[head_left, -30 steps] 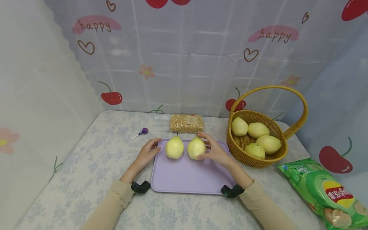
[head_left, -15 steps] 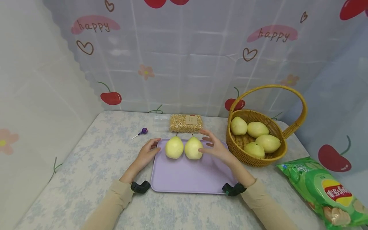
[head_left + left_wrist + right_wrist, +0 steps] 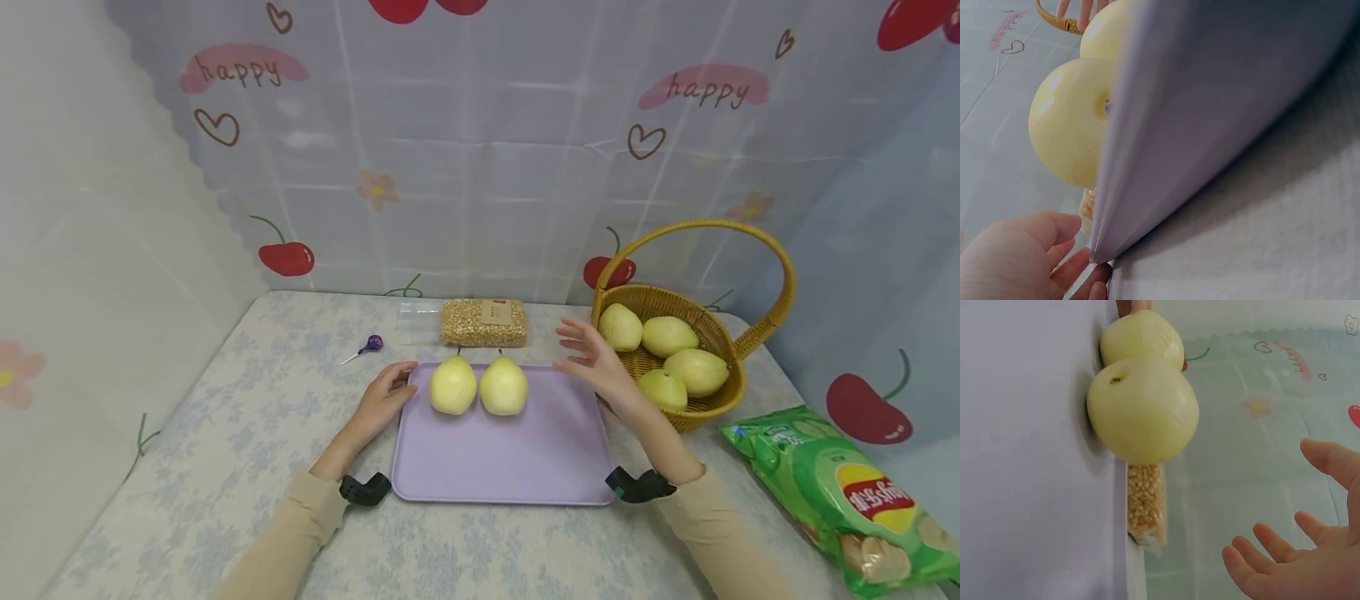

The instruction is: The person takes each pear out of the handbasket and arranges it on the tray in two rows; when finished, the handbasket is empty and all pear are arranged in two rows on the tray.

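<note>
Two pale yellow pears stand side by side near the back of a lilac tray (image 3: 502, 458), the left pear (image 3: 452, 386) close against the right pear (image 3: 504, 387), stems up. My left hand (image 3: 381, 402) is at the tray's back left corner; the left wrist view shows its fingertips (image 3: 1072, 265) around the corner, thumb just above the rim. Over the tray's back right corner, my right hand (image 3: 603, 371) hovers with spread fingers and holds nothing, near the wicker basket (image 3: 633, 398). In the right wrist view its thumb and fingers are well apart from the pears.
Several more pears (image 3: 696, 372) lie in the basket, whose tall handle (image 3: 783, 292) arches up. Behind the tray is a bag of corn kernels (image 3: 480, 323), and left of it a purple lollipop (image 3: 371, 343). A green chip bag (image 3: 840, 492) lies at the front right.
My right hand has shifted the right pear left, up against the other pear, then let go and moved right toward the basket. The left hand stays at the tray corner.
</note>
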A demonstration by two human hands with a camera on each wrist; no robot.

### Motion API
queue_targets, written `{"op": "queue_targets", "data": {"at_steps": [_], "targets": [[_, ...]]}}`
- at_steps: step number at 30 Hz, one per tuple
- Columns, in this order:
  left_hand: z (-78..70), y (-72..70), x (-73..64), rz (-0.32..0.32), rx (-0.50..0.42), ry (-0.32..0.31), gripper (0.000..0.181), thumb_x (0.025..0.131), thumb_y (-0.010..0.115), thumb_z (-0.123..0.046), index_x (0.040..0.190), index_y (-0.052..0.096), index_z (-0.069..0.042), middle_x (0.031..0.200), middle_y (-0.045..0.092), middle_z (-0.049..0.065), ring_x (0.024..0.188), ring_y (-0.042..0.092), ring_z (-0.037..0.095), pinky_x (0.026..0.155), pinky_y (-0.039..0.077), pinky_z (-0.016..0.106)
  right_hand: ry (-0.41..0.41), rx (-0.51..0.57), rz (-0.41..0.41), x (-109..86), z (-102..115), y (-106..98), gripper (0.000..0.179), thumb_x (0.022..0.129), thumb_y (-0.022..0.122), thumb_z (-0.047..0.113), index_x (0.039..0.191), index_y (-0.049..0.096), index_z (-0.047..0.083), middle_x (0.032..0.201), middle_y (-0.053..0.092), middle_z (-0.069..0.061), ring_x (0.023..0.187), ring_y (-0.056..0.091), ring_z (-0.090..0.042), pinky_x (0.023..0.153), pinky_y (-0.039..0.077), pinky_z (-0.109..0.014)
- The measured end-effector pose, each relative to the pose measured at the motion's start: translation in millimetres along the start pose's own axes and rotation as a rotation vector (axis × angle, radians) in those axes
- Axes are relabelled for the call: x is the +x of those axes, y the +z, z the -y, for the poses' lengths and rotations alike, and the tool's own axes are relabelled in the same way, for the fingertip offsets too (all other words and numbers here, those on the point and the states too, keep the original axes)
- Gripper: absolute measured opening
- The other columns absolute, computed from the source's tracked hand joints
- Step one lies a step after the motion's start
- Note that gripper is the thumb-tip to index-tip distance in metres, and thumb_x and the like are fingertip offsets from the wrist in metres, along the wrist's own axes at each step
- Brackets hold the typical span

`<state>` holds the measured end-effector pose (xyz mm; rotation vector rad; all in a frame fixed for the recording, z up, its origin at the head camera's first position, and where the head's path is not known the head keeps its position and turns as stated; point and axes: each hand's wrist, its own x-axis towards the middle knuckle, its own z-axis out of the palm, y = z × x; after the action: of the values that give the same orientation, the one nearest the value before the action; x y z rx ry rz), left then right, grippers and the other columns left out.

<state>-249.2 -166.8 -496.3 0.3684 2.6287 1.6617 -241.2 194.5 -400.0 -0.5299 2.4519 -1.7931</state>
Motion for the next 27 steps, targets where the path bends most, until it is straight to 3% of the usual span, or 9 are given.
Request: {"op": "queue_targets", "data": {"at_steps": [2,5,9,13,17,21,27], "targets": [[0.3,-0.8,0.3,-0.004,0.012,-0.004,0.045,0.096,0.055,-0.014,0.139,0.046,-0.005,0.142,0.046,0.018,0.128,0.047,0.035,0.111,0.039,0.048,-0.001,-0.016,-0.022,-3.8,1.0,-9.8,0.067,0.092,0.061,0.009,0.149,0.027,0.009,0.148,0.035,-0.023,0.135,0.035,-0.039,0.112,0.036,-0.051],[0.9,-1.7,0.2,-0.010,0.025,0.000,0.044,0.096,0.055,-0.014,0.138,0.047,-0.006,0.141,0.047,0.017,0.127,0.048,0.034,0.111,0.040,0.047,0.010,-0.043,-0.052,-10.2,0.9,-24.8,0.066,0.093,0.061,0.014,0.149,0.027,0.010,0.147,0.036,-0.021,0.135,0.037,-0.037,0.105,0.043,-0.027],[0.4,-1.8,-0.6,-0.010,0.011,0.001,0.044,0.096,0.055,-0.014,0.138,0.047,-0.006,0.141,0.047,0.016,0.127,0.048,0.034,0.111,0.040,0.048,0.038,-0.060,-0.088,-21.2,0.5,-42.2,0.066,0.094,0.060,0.019,0.149,0.025,0.009,0.147,0.035,-0.023,0.134,0.036,-0.038,0.091,0.042,-0.006],[-1.1,-1.3,-1.1,-0.004,0.007,-0.001,0.044,0.096,0.055,-0.015,0.138,0.047,-0.006,0.142,0.046,0.016,0.128,0.047,0.034,0.111,0.039,0.048,0.053,-0.086,-0.132,-33.5,-1.4,-56.0,0.066,0.094,0.061,0.022,0.149,0.026,0.013,0.145,0.038,-0.019,0.129,0.042,-0.026,0.089,0.041,-0.003],[-1.8,-1.3,-0.9,-0.007,0.011,-0.004,0.044,0.096,0.055,-0.015,0.138,0.047,-0.006,0.142,0.047,0.016,0.128,0.047,0.033,0.111,0.039,0.047,0.039,-0.087,-0.176,-43.9,-6.2,-68.4,0.061,0.095,0.060,0.021,0.148,0.030,0.016,0.135,0.048,0.001,0.118,0.048,-0.005,0.088,0.043,-0.004],[-1.6,-1.1,-0.5,-0.005,0.013,0.005,0.044,0.096,0.055,-0.014,0.138,0.047,-0.005,0.142,0.047,0.017,0.128,0.047,0.034,0.111,0.040,0.048,0.013,-0.065,-0.210,-53.5,-12.3,-78.9,0.056,0.095,0.058,0.018,0.145,0.032,0.020,0.124,0.050,0.019,0.113,0.049,0.004,0.086,0.044,-0.004],[-0.3,-1.1,-0.6,-0.010,0.019,0.009,0.045,0.095,0.055,-0.014,0.138,0.047,-0.004,0.141,0.047,0.017,0.127,0.048,0.034,0.110,0.040,0.048,-0.048,-0.035,-0.243,-62.3,-20.2,-89.3,0.054,0.094,0.057,0.008,0.142,0.036,0.020,0.120,0.054,0.021,0.109,0.051,0.008,0.085,0.044,-0.004]]}}
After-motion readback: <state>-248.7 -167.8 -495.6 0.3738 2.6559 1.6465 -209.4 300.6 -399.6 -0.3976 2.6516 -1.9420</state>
